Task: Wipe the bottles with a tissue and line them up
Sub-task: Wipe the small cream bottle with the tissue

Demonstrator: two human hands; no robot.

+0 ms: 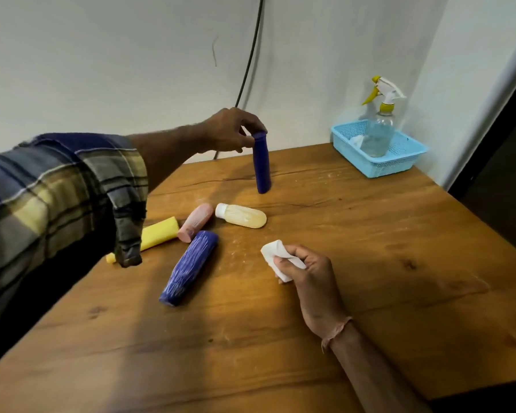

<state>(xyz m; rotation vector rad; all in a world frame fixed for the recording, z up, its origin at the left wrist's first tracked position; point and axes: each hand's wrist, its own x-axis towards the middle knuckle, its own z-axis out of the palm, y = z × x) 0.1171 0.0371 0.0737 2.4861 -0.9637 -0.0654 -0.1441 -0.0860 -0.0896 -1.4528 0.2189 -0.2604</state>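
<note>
Blue bottle (261, 165) stands upright toward twelve o'clock on table (385, 251), left hand (230, 131) pinching its cap. Right hand (307, 272), five o'clock, fingers curled round tissue (276, 253). Other bottles (188, 268) lie flat, nine o'clock.

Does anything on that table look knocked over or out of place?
Four bottles lie on their sides in a loose cluster: the yellow bottle, pink bottle, cream bottle and large blue bottle. Only the slim blue bottle stands, its cap held by the left hand. Nothing looks spilled or broken.
</note>
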